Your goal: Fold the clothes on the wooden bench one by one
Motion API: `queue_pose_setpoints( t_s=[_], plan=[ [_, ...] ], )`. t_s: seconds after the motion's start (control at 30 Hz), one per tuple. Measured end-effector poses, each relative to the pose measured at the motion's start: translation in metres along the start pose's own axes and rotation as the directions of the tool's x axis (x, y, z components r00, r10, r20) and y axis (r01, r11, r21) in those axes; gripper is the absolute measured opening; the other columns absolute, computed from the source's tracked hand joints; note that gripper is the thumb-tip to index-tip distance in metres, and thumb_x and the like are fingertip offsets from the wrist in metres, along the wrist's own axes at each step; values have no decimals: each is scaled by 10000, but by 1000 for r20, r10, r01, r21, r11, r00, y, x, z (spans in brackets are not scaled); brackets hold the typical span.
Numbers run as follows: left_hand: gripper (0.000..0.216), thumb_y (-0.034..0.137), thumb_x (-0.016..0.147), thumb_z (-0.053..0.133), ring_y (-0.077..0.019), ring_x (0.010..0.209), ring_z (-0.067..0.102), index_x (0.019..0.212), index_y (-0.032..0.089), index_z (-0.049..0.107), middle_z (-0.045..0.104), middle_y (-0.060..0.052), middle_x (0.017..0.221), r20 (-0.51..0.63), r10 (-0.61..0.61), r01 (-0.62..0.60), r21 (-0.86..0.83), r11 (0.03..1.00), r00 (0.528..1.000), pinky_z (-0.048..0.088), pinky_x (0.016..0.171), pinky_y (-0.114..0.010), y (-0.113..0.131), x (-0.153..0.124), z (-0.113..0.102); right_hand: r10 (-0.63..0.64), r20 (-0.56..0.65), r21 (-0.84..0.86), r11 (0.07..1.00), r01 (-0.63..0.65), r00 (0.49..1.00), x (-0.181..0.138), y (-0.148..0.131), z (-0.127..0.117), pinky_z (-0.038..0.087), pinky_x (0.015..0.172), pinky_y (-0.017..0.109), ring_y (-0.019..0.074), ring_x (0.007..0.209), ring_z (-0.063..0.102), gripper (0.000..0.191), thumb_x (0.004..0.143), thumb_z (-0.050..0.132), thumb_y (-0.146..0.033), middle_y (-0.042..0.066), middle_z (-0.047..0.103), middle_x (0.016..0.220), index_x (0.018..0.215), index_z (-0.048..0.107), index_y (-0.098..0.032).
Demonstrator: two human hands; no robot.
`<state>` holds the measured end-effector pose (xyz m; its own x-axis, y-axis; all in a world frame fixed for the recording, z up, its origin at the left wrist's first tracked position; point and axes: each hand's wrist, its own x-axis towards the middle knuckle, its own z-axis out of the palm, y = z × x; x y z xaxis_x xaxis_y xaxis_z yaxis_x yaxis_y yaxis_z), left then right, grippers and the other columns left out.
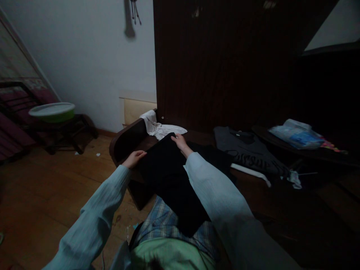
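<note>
One black cloth [167, 165], lower end over the plaid-clad lap [157, 215]. Left hand [134, 159], right hand [181, 144]: fingers of both pinched together on its upper edge. One white cloth [157, 128] lies beyond.

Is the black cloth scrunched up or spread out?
The black cloth is spread out: the left hand and right hand hold its edge at two spots. Too dark to tell about folds.

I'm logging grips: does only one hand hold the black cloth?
No, the left hand and the right hand both pinch the black cloth along its upper edge.
</note>
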<state>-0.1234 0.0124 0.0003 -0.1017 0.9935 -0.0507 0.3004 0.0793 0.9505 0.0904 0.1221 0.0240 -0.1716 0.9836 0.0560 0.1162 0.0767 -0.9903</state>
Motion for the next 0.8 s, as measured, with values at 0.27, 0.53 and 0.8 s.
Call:
queue_pose_setpoints(
  t_s=[0.27, 0.53, 0.8],
  plan=[
    [242, 413, 658, 503, -174, 698, 545, 586, 182, 504, 561, -10, 595, -528, -15, 93, 122, 988, 849, 403, 636, -246, -8, 29, -26, 145, 190, 62, 985, -159, 971, -21, -5, -38, 463, 574, 179, 73, 599, 602, 15, 807, 485, -168, 4, 628, 700, 795, 481, -176],
    [512, 539, 756, 378, -276, 977, 566, 899, 99, 597, 631, -156, 987, -421, -66, 208, 300, 931, 905, 419, 832, -338, 3, 11, -28, -167, 82, -437, 880, 186, 983, -81, -1, -103, 375, 494, 198, 85, 479, 478, 118, 737, 528, -292, -48, 508, 531, 704, 528, -179],
    [801, 421, 506, 700, -267, 1146, 473, 1217, 174, 426, 520, -106, 1234, -170, 67, -3, 353, 936, 983, 391, 941, -322, -12, -38, -34, -159, -113, -857, 515, -15, 981, -174, 18, -170, 343, 541, 250, 145, 548, 506, 377, 750, 462, -541, 6, 524, 543, 592, 492, -200]
  ],
)
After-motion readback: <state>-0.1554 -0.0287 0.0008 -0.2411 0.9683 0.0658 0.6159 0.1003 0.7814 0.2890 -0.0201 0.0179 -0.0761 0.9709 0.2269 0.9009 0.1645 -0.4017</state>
